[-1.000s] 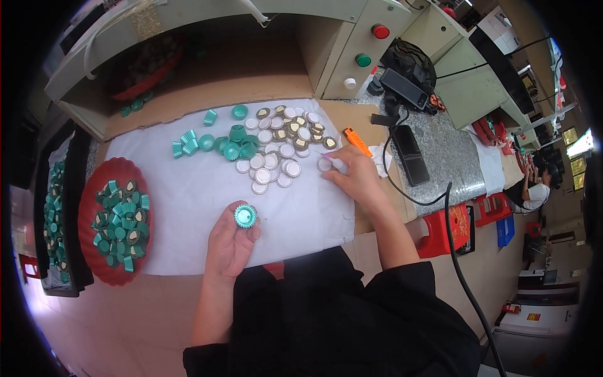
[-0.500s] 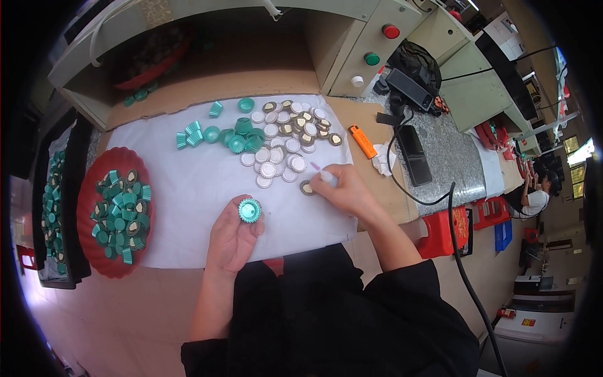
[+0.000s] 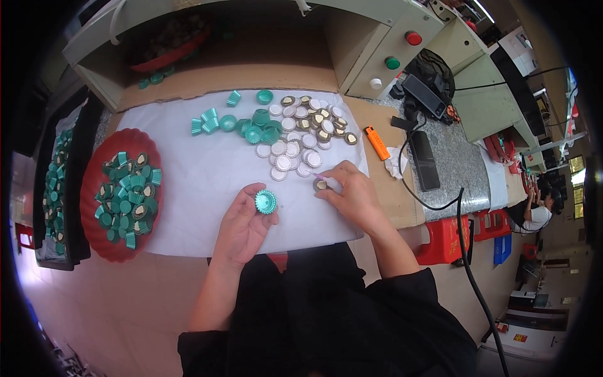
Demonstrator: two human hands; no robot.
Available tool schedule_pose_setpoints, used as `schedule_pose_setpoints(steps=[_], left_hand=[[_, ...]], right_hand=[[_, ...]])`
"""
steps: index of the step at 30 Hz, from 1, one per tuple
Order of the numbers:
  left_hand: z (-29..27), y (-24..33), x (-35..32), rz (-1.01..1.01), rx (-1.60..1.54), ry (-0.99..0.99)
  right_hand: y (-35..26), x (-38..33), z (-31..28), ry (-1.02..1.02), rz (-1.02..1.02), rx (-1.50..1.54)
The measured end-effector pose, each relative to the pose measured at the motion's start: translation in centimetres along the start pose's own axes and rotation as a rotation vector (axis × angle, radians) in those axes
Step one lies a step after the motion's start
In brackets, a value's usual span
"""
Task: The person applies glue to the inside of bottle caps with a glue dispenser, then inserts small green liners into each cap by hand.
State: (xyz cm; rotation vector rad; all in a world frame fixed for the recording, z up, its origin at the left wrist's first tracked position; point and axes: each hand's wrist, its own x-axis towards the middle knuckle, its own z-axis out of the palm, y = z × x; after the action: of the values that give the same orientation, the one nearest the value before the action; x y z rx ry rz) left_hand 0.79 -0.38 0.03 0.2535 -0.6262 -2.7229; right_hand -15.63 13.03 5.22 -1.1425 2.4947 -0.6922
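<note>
Both hands work above a white sheet (image 3: pixel 207 188) spread on the worktop (image 3: pixel 389 195). Seen from the head camera, the left hand (image 3: pixel 245 226) is turned palm up with the fingers curled, and its fingertips close on a teal fluted cap (image 3: pixel 266 202) whose open side faces up. The right hand (image 3: pixel 353 195) rests on the sheet near its right edge, fingers bent downward; thumb and forefinger pinch a small round disc (image 3: pixel 321 184), which lies on or just above the sheet, and I cannot tell which. Cap and disc are near each other but apart.

Just beyond the right hand lies a cluster of white discs (image 3: pixel 290 154). Behind these, toward the far edge of the sheet, sits a group of gold-faced discs (image 3: pixel 318 117). To the left of that group lie loose teal caps (image 3: pixel 251 125), some on their sides, some with the open side up.

At the left edge of the sheet stands a red round tray (image 3: pixel 94 169) filled with teal caps, several showing a gold insert. Further left is a dark tray (image 3: pixel 75 188) holding more teal pieces.

To the right of the sheet, an orange lighter (image 3: pixel 377 142) lies on the bare worktop, with a crumpled white scrap (image 3: pixel 394 164) just beside it. A black rectangular unit (image 3: pixel 424 160) with a black cable (image 3: pixel 465 251) lies on a grey speckled slab (image 3: pixel 458 169). Behind the sheet stands a pale control box (image 3: pixel 370 44) bearing a red, a green and a white button.

At the far right edge another person (image 3: pixel 540 210) is seated, well apart from the worktop.
</note>
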Motion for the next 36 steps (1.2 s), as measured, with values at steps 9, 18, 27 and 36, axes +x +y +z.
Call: schedule_pose_setpoints(steps=[9, 18, 27, 36], left_hand=[[-0.4, -0.3, 0.1, 0.010, 0.007, -0.039], [-0.3, -0.3, 0.1, 0.009, -0.003, -0.093], [-0.1, -0.2, 0.0, -0.019, 0.008, -0.073], [-0.4, -0.3, 0.0, -0.051, 0.036, -0.069]], right_hand=[[-2.4, -1.6, 0.5, 0.057, -0.191, 0.546], [-4.6, -2.1, 2.9, 0.218, -0.398, 0.482], [-4.5, -2.0, 3.5, 0.264, -0.482, 0.404], [-4.5, -1.9, 3.5, 0.277, -0.469, 0.428]])
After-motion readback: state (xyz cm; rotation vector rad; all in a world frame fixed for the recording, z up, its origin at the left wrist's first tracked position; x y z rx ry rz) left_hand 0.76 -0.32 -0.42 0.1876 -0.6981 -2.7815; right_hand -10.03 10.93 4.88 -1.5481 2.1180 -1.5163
